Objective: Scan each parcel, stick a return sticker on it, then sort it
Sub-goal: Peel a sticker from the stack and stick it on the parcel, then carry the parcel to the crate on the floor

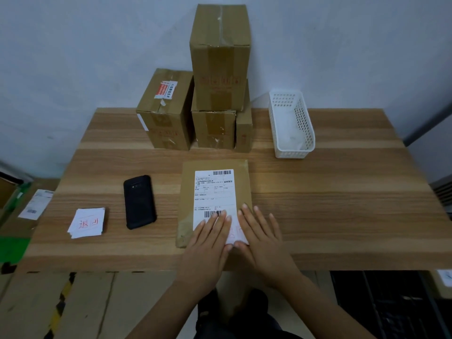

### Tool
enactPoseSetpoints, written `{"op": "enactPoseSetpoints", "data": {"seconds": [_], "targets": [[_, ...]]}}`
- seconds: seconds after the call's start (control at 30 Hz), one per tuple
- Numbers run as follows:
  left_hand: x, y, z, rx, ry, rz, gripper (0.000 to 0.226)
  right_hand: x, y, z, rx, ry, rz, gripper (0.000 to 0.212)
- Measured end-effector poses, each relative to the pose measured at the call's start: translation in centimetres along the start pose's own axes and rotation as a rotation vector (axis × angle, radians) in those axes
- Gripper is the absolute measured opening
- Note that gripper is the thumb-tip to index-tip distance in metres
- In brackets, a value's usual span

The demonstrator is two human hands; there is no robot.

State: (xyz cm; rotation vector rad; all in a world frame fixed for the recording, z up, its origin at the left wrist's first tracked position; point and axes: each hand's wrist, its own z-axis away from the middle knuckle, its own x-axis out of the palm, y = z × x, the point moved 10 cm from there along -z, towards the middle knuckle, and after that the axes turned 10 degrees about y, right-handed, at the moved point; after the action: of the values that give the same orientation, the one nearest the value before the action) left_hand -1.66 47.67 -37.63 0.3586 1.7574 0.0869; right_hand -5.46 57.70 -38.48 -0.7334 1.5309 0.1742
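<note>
far left, kept a stack of return stickers [86,222] and the black scanner [139,202] lying untouched on the table [342,192]. centre front, pressed the left hand [208,243], fingers straight, gripping nothing, onto a return sticker [236,234] on the flat parcel [215,189], right hand [264,237] likewise flat beside it. judged scanning likely done, sticking nearly finished, sorting not yet; stacked boxes [220,69] behind seemingly unprocessed.

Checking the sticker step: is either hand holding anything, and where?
Nothing is gripped. Both the left hand and right hand lie flat, fingers straight, pressing the return sticker onto the near end of the flat parcel.
</note>
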Motion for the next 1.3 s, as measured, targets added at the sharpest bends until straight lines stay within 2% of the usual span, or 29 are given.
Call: {"op": "enactPoseSetpoints", "data": {"seconds": [0.07,0.17,0.3,0.37,0.43,0.53,0.67,0.8,0.9,0.97,1.1,1.3], "targets": [[-0.7,-0.5,-0.1,-0.034,-0.01,0.105,0.056,-0.4,0.3,0.1,0.024,0.016,-0.105,0.069],[-2.2,-2.6,-0.1,-0.145,0.044,0.196,0.067,-0.9,0.7,0.2,0.168,-0.025,-0.345,0.09],[-3.3,-6.6,0.4,-0.366,0.067,0.273,0.105,-0.2,1.6,0.4,0.446,-0.063,-0.595,0.114],[-3.1,-8.3,0.9,-0.528,0.044,0.4,0.125,1.1,2.1,0.4,0.563,-0.09,-0.708,0.121],[-2.3,-8.7,1.3,-0.641,0.006,0.573,0.134,2.0,2.3,0.4,0.617,-0.085,-0.772,0.117],[-1.4,-9.0,1.2,-0.667,-0.001,0.645,0.14,1.7,2.5,0.6,0.648,-0.013,-0.77,0.097],[-1.2,-7.4,0.0,-0.587,-0.027,0.682,0.14,-0.9,2.8,2.6,0.698,0.106,-0.796,0.103],[-2.9,-2.1,-2.3,-0.433,0.006,0.817,0.119,-5.5,4.2,5.7,0.752,0.277,-0.768,0.091],[-3.0,2.8,-4.1,-0.316,-0.025,0.86,0.125,-9.1,6.2,9.2,0.809,0.403,-0.765,0.084],[-3.3,6.9,-4.9,-0.246,-0.072,0.871,0.136,-11.9,7.6,12.4,0.837,0.506,-0.738,0.083],[-4.0,16.9,-5.1,-0.062,-0.104,0.897,0.137,-17.3,10.2,20.5,0.896,0.683,-0.695,0.078],[-2.3,34.0,-1.3,0.139,-0.173,0.917,0.135,-23.2,14.5,36.7,0.999,0.875,-0.604,0.103]]}}
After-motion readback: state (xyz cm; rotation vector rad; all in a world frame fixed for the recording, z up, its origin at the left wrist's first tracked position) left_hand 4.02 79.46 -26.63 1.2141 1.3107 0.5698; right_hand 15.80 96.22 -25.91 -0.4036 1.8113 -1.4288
